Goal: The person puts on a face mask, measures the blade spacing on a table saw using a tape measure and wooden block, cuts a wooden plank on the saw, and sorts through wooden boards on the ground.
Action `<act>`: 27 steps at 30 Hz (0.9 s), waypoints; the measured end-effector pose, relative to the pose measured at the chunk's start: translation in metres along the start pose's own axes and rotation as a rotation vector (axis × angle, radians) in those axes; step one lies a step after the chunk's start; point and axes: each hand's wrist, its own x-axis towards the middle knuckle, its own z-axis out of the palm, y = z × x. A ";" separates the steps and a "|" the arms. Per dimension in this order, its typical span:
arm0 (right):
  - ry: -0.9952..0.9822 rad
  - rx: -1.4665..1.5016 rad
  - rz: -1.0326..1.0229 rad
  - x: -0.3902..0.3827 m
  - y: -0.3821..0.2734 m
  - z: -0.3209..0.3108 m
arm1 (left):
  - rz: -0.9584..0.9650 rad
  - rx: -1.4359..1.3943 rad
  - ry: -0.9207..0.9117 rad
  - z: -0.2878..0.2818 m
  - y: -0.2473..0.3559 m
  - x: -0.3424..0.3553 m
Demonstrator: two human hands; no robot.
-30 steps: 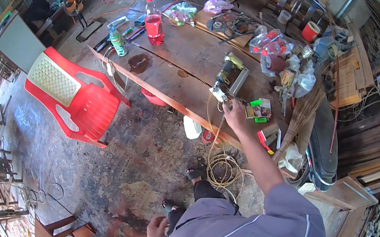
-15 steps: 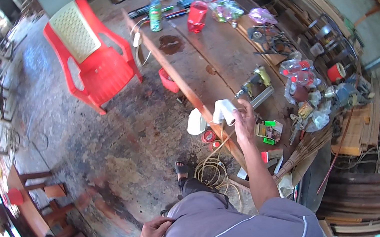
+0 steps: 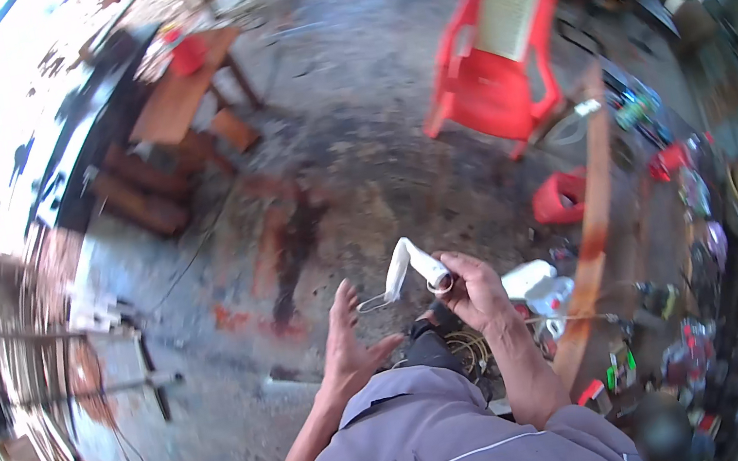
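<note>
In front of my body, my right hand (image 3: 476, 289) is closed around one end of a white roll (image 3: 428, 269) with a round hollow end facing me. From it a white length bends over and hangs down toward the left, with a thin pale loop at its tip; I cannot make out its exact kind. My left hand (image 3: 350, 344) is held up just left of that loop, fingers stretched and thumb apart, holding nothing. No contact shows between the left hand and the loop.
A red plastic chair (image 3: 490, 95) stands ahead on the right. Beside the wooden workbench edge (image 3: 593, 240) are a red bucket (image 3: 561, 197) and a white container (image 3: 530, 278). A coiled hose (image 3: 471, 351) lies near my feet. A wooden bench (image 3: 174, 102) stands far left.
My view has swung left, away from the workbench. The right hand has brought the white roll from beside the bench to before my body. My left hand has risen from my clothing and opened.
</note>
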 end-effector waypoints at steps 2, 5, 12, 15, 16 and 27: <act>0.008 -0.116 0.187 -0.008 0.045 0.045 | 0.134 0.094 0.093 -0.034 -0.014 -0.006; -0.159 0.079 0.369 -0.008 0.100 0.083 | 0.062 0.042 0.252 -0.090 -0.052 -0.032; -0.221 -0.589 0.241 0.013 0.200 0.180 | -0.391 -1.098 0.357 -0.200 -0.100 -0.086; -0.282 -0.903 0.133 0.034 0.245 0.214 | -0.361 -1.248 0.469 -0.220 -0.122 -0.087; -0.319 -0.986 0.167 0.039 0.259 0.228 | -0.368 -1.310 0.556 -0.225 -0.128 -0.085; -1.176 -1.772 -0.285 0.074 0.429 0.365 | -0.318 -0.418 1.240 -0.337 -0.195 -0.155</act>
